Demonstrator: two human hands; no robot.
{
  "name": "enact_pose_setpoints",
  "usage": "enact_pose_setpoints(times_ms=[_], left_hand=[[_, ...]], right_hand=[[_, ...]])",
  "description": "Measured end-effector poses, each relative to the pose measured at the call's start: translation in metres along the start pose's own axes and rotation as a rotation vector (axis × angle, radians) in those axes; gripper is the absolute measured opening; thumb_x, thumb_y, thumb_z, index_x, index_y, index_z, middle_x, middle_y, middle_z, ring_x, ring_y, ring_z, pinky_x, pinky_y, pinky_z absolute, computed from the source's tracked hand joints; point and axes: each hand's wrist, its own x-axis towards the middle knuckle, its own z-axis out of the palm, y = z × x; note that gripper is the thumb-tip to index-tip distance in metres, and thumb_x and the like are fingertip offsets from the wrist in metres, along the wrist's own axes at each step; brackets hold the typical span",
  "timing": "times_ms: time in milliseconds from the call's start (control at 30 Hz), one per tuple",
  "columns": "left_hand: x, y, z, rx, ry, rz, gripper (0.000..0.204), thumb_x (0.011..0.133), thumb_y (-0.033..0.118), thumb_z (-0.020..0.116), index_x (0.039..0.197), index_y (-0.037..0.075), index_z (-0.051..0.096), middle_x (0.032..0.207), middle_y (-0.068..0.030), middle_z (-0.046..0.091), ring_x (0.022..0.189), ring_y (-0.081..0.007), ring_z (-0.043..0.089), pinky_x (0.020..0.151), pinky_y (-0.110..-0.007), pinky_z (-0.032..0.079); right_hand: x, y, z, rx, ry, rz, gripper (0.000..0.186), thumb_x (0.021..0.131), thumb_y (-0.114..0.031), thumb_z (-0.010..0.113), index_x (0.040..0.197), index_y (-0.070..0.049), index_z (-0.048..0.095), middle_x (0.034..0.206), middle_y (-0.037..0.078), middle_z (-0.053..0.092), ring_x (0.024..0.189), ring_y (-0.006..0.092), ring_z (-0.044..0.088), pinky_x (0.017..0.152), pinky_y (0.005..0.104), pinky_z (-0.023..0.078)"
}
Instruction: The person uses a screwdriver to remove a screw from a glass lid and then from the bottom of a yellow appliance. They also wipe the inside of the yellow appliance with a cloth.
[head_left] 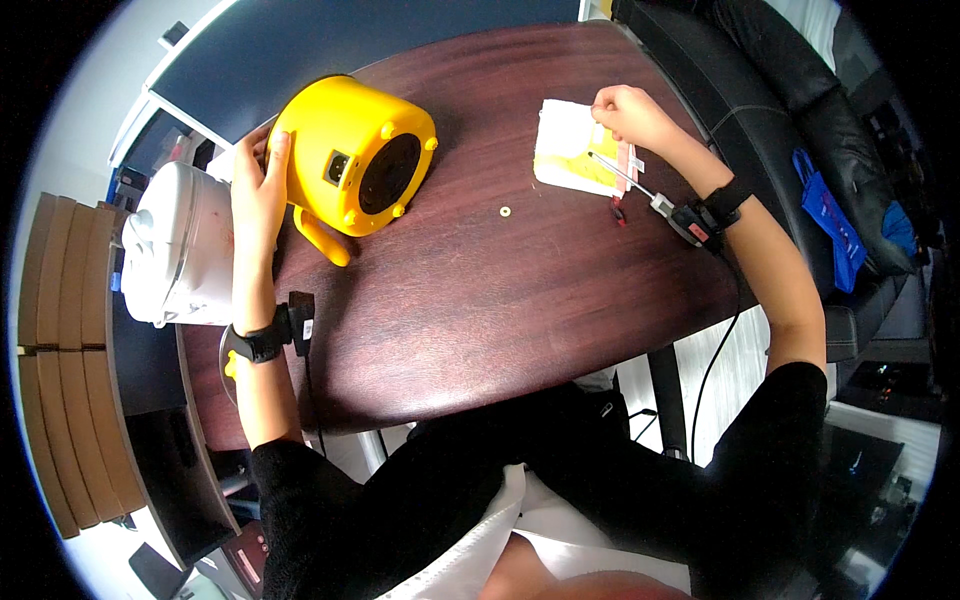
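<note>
A yellow kettle-like appliance [330, 120] lies tilted on the table at the left, its round black base with small yellow feet and a power socket turned toward the right. My left hand [262, 185] grips its left side, thumb on top and the other fingers mostly hidden behind it. At the far right, my right hand [632, 115] has its fingers curled together over the corner of a white and yellow cloth [565, 150]. What they pinch, if anything, is hidden. Below it, a thin metal shaft [622, 174], like a screwdriver's, crosses the cloth toward my wrist.
A small pale ring [505, 211] lies mid-table. Beside the cloth is a small red and black piece [618, 210]. A white lidded vessel [185, 240] stands left of my left arm. Cables hang from both wrist straps. A black sofa [740, 110] borders the dark wooden table [430, 330].
</note>
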Motion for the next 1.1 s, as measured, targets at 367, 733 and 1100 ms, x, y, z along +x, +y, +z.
enact_pose_setpoints(times_ms=[367, 733, 1100], left_hand=[[-0.034, 0.022, -0.005, 0.150, 0.015, 0.020, 0.063, 0.091, 0.046, 0.053, 0.137, 0.006, 0.038, 0.133, -0.0240, 0.040, 0.122, -0.0352, 0.047, 0.098, -0.039, 0.043], [-0.050, 0.056, -0.013, 0.365, 0.155, 0.138, 0.062, 0.087, 0.040, 0.061, 0.133, 0.003, 0.041, 0.133, -0.0222, 0.042, 0.129, -0.0352, 0.036, 0.106, -0.042, 0.029], [-0.068, 0.152, 0.000, -0.185, -0.047, 0.236, 0.055, 0.082, 0.031, 0.069, 0.125, 0.003, 0.048, 0.126, -0.0191, 0.047, 0.121, -0.0302, 0.045, 0.102, -0.039, 0.036]], right_hand=[[0.015, 0.032, 0.003, -0.135, -0.261, -0.262, 0.018, 0.082, -0.019, 0.058, 0.083, -0.002, 0.065, 0.087, 0.015, 0.061, 0.087, 0.0285, 0.060, 0.079, 0.0340, 0.047], [0.038, 0.032, -0.012, -0.025, 0.195, -0.298, 0.021, 0.087, -0.022, 0.057, 0.088, -0.001, 0.062, 0.091, 0.012, 0.060, 0.088, 0.0223, 0.059, 0.078, 0.0319, 0.045], [-0.018, -0.107, -0.047, 0.313, 0.589, -0.668, 0.016, 0.090, -0.016, 0.057, 0.088, 0.000, 0.060, 0.087, 0.008, 0.056, 0.086, 0.0190, 0.058, 0.078, 0.0285, 0.045]])
